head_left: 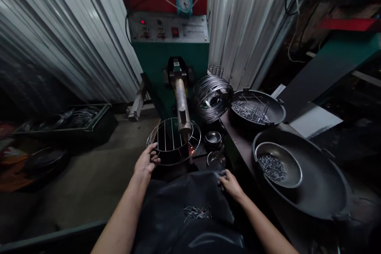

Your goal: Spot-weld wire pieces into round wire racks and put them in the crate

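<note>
My left hand (pixel 146 161) grips the near left rim of a round wire rack (pixel 172 141) with parallel bars, held under the electrode arm (pixel 182 107) of a green welding machine (pixel 170 47). A small spark glows at the rack's near right edge. My right hand (pixel 229 182) is closed in a pinch at the edge of the dark apron (pixel 184 198) on my lap, fingers pressed on something small I cannot make out. A pile of short metal wire pieces (pixel 196 212) lies on the apron.
A coil of wire (pixel 212 97) stands right of the machine. A dark pan (pixel 257 109) holds wire rods. A large black wok (pixel 312 182) holds a steel bowl (pixel 278 162) of short wire pieces. Two small metal cups (pixel 213 138) sit below the rack. A crate (pixel 74 121) stands left.
</note>
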Tool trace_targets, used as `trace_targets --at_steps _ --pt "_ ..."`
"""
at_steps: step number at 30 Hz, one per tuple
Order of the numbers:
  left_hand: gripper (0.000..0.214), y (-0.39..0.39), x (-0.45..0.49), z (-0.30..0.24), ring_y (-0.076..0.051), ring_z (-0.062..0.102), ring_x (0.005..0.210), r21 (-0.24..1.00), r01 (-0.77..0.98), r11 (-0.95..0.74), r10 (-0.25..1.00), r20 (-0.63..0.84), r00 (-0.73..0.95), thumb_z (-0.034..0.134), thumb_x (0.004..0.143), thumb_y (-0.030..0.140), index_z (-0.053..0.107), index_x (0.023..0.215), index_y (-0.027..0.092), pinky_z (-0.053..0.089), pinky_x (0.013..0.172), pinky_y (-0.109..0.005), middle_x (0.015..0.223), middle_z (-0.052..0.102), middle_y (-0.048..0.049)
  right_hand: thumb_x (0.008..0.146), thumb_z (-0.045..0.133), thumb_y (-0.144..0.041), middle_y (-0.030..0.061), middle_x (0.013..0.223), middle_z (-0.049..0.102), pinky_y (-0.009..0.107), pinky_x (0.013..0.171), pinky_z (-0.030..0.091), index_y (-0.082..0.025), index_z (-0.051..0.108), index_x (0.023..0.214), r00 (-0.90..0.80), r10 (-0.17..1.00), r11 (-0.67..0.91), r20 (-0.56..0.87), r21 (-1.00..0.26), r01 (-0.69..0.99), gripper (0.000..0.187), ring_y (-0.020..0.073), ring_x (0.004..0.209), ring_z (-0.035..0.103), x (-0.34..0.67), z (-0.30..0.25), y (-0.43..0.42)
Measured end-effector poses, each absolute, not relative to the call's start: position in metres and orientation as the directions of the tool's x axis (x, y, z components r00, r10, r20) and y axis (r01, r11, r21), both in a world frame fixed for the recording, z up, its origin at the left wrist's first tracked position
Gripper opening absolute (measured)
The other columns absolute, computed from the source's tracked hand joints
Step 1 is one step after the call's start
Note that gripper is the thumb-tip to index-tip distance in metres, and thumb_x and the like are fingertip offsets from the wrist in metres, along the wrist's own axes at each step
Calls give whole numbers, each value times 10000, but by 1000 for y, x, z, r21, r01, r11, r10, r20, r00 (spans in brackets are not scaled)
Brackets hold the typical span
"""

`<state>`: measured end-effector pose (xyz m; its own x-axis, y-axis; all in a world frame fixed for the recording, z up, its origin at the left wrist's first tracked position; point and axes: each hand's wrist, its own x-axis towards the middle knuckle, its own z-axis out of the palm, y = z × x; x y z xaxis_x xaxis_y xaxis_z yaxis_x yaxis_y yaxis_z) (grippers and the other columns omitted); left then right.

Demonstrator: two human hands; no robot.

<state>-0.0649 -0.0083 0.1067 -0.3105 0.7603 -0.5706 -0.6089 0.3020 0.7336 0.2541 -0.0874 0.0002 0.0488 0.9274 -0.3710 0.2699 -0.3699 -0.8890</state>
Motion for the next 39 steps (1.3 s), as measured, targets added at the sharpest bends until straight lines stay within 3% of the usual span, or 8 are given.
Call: trace_targets --at_steps 3,7,11,15,20,25,32,39 --pt "417 -9 -63 106 -18 193 307 725 -624 292 771 -565 -294 709 547 212 297 610 207 211 318 -154 403 237 132 653 531 -274 -52 568 589 166 338 248 -199 414 746 5 903 -424 -429 -890 170 168 64 343 429 252 -2 -85" --pt "403 -13 -61 99 -17 188 297 657 -672 342 743 -627 -234 683 576 216 281 600 207 209 315 -148 400 213 132 656 541 -319 -35 604 584 171 386 296 -163 522 782 -51 927 -367 -373 -925 97 201 61 406 455 257 -2 -94" --pt "391 -20 -58 97 -16 193 295 617 -693 373 715 -667 -210 669 581 226 278 600 205 206 315 -144 410 216 129 686 500 -292 -41 570 535 195 438 330 -148 597 828 -102 944 -297 -315 -941 160 223 71 435 446 261 2 -100" --pt "381 -30 -53 103 -22 203 298 673 -661 331 729 -627 -275 665 569 214 285 594 204 218 319 -151 403 239 126 683 467 -217 -42 624 568 214 501 380 -182 573 905 -37 969 -225 -243 -936 272 249 91 498 489 259 5 -101" --pt "345 -41 -47 112 -24 175 300 727 -641 246 769 -549 -328 659 550 186 316 589 201 225 325 -157 376 231 132 631 485 -177 -71 528 514 198 451 340 -202 483 736 90 963 -269 -254 -912 309 108 93 458 452 257 3 -102" --pt "338 -44 -40 114 -20 174 305 766 -613 192 765 -508 -395 681 506 204 359 609 200 215 330 -161 382 219 142 651 560 -254 -67 520 530 190 420 305 -197 445 696 -6 958 -284 -286 -953 103 136 76 409 435 252 23 -101" --pt "368 -43 -25 114 -11 171 313 760 -636 135 756 -494 -429 710 463 243 380 619 196 205 332 -168 398 235 149 775 553 -391 1 762 628 219 533 427 -200 516 983 -113 994 -13 8 -982 -190 285 100 565 571 193 90 -70" --pt "417 -39 -30 108 -6 185 337 784 -616 78 771 -439 -461 746 432 283 389 625 187 187 343 -167 424 252 145 787 511 -307 -8 655 608 248 558 458 -203 583 868 -171 971 192 164 -968 163 151 135 561 594 153 86 -35"
